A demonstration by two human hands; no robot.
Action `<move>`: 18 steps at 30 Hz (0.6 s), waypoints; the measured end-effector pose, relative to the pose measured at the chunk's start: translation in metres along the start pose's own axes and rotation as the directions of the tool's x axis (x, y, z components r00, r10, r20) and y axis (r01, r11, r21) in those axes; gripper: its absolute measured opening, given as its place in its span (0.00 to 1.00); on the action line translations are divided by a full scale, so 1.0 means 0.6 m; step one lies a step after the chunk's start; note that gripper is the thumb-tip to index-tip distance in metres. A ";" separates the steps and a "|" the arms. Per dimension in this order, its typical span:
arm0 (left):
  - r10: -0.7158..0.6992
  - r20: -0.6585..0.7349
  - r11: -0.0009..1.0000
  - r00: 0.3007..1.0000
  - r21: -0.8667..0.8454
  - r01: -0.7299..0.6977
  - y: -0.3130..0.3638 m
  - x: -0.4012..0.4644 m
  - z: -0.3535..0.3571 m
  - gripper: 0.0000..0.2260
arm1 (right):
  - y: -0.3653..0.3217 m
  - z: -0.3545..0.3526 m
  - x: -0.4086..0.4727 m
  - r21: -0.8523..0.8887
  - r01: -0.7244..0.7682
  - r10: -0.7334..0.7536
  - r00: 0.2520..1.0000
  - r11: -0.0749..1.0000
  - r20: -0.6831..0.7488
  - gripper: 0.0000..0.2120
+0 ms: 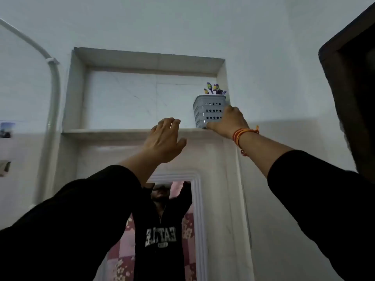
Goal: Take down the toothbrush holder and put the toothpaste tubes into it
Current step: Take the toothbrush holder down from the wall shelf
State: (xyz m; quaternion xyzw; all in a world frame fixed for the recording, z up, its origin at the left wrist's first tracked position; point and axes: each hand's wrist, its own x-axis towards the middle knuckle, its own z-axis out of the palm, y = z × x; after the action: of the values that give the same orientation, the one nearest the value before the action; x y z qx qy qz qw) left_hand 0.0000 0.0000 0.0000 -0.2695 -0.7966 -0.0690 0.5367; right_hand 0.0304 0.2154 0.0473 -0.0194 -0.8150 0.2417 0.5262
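Observation:
A grey perforated toothbrush holder (209, 110) stands at the right end of a high wall niche, on its marble shelf (105, 132). Purple and yellow toothbrush heads (215, 88) stick out of its top. My right hand (228, 123) wraps around the holder's lower right side, thumb under its base corner. My left hand (164, 138) is raised in front of the shelf edge, left of the holder, fingers spread and holding nothing. No toothpaste tubes are in view.
A white-framed mirror (197, 220) below the shelf reflects a person in a black sweatshirt. A white pipe (54, 94) runs down the left wall. A dark cabinet edge (345, 88) juts in at the upper right.

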 end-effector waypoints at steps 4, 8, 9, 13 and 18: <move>-0.081 0.070 0.995 0.994 0.067 0.076 -0.018 0.052 0.067 0.31 | 0.012 0.026 0.076 0.018 -0.070 0.069 0.997 0.997 0.031 0.48; -0.063 0.007 0.980 0.998 0.189 0.060 -0.043 0.060 0.137 0.36 | 0.014 0.072 0.131 0.218 -0.166 0.160 0.986 0.962 0.047 0.49; -0.053 -0.021 0.977 0.998 0.206 0.056 -0.048 0.059 0.147 0.37 | 0.013 0.081 0.137 0.275 -0.185 0.180 0.983 0.943 0.044 0.49; -0.028 -0.039 0.976 0.999 0.212 0.036 -0.061 0.063 0.159 0.40 | 0.010 0.100 0.148 0.431 -0.194 0.213 0.977 0.881 0.005 0.43; -0.052 0.034 0.983 0.998 0.180 0.045 -0.059 0.061 0.148 0.43 | 0.004 0.080 0.129 0.313 -0.161 0.196 0.977 0.936 -0.081 0.44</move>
State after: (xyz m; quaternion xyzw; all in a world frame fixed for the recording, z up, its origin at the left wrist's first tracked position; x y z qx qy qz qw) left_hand -0.1003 0.0185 0.0023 -0.2019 -0.8163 -0.0052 0.5412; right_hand -0.0465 0.2216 0.0963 -0.0256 -0.7323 0.4097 0.5433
